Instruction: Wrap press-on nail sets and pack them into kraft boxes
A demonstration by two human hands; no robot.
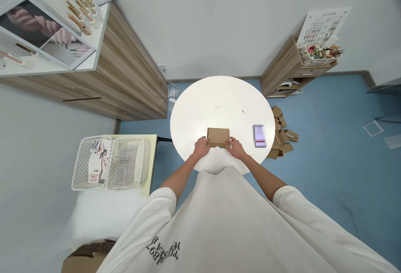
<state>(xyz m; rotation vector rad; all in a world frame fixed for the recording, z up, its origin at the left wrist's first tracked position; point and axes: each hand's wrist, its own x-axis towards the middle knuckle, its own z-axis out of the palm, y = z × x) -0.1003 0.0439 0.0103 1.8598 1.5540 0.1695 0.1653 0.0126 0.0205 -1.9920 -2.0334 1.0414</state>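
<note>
Box [218,137] is lying, long side parallel to table's [219,93] near edge; my left hand [201,147] and right hand [237,148], equally close, are pinching its near corners.

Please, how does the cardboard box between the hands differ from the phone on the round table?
The cardboard box is plain brown; the phone shows a mostly purple screen. The left hand and right hand hold the box, while the phone lies untouched. The box is thicker; the phone is flat. Both are on the white table.
</note>
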